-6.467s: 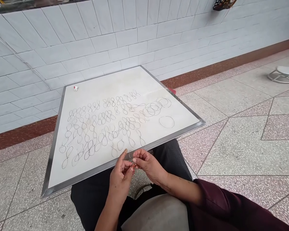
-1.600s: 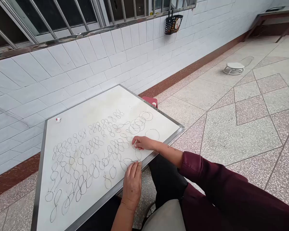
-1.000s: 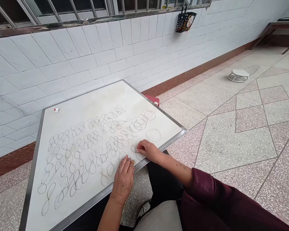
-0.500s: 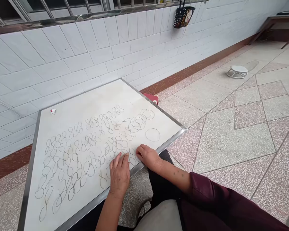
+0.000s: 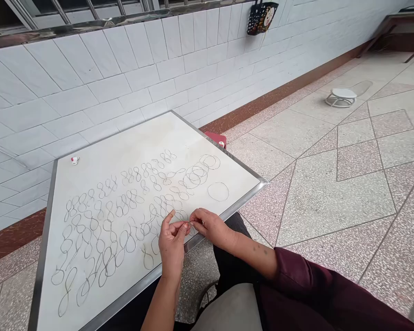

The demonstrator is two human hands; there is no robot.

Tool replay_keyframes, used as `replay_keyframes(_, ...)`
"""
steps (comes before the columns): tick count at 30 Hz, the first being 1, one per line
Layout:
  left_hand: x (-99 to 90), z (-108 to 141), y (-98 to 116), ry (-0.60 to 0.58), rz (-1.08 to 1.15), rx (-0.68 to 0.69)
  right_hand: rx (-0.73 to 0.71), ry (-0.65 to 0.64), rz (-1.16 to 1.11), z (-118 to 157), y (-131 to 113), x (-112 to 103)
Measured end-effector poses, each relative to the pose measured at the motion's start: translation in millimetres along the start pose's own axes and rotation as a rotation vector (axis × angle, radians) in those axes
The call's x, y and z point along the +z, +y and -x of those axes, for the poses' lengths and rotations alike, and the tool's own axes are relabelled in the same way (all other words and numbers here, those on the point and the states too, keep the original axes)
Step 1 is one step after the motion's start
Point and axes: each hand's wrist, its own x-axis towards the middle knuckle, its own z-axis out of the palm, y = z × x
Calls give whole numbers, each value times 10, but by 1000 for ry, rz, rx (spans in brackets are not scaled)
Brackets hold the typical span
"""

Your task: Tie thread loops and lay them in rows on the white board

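Near the front edge of the white board, my left hand (image 5: pixel 172 241) pinches with thumb and index finger, its other fingers partly curled. My right hand (image 5: pixel 210 227) meets it fingertip to fingertip, also in a pinch. Between them is a thin loop (image 5: pixel 193 231), mostly covered by the fingers; whether it is wire or cord I cannot tell. Rows of thin dark loops, many twisted into figure eights (image 5: pixel 126 202), lie across the board to the left. A single round loop (image 5: pixel 218 191) lies behind my right hand, with several overlapping round loops (image 5: pixel 195 177) farther back.
The white board (image 5: pixel 148 131) has a metal rim and stands by a white tiled wall (image 5: pixel 100 64). A small white and red object (image 5: pixel 75 160) sits at its far left. Beyond it are a red object (image 5: pixel 216 139), a low white seat (image 5: pixel 343 95) and a hanging black basket (image 5: pixel 260 19).
My left hand has turned from lying palm-down on the board to a pinch. My right fingertips have shifted slightly left, and both hands now meet at a thin loop.
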Motion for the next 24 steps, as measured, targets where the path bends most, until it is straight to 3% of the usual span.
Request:
replay_keyframes(9, -16, -8, 16, 3, 113, -132, -182, 39, -32, 30, 63, 25)
replay_keyframes(18, -21, 13, 10, -27, 109, -100, -274, -30, 271, 37, 57, 18)
replay_keyframes(21, -33, 23, -8, -27, 98, -74, -242, -34, 184, 44, 31, 18)
replay_keyframes(24, -51, 40, -16, -33, 73, -54, -69, -23, -114, 43, 6, 20)
